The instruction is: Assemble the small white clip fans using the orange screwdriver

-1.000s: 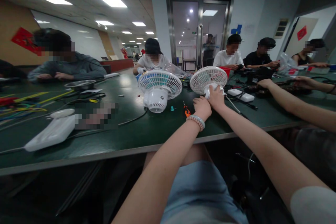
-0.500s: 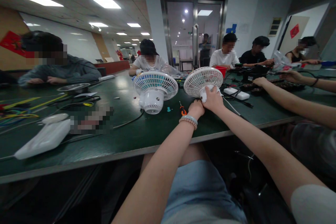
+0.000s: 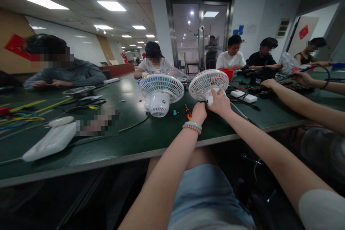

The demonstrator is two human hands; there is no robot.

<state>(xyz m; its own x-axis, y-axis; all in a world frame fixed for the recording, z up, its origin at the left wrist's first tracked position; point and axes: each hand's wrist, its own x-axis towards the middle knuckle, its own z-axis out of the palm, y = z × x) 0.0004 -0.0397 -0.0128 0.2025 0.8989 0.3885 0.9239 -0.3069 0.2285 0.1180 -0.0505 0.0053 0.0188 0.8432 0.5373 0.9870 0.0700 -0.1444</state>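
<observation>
Two white fans with round slotted grilles lie face-away on the green table. My right hand wraps over the motor housing of the right fan, its fingers curled on the back. Close beside it, my left hand, with bracelets at the wrist, is closed at the near lower side of that housing; whatever its fingers pinch is hidden. The left fan stands untouched, its vented housing toward me. Between the fans lie an orange-handled tool, just left of my left hand, and a small teal piece.
A white power strip with dark cables lies to the right, near a co-worker's arms. On the left are a long white plastic part, yellow cables and a metal dish. Several people sit around the table.
My left hand has shifted slightly left and changed its angle near the right fan's housing. My right hand keeps its grip. The whole view has turned a little.
</observation>
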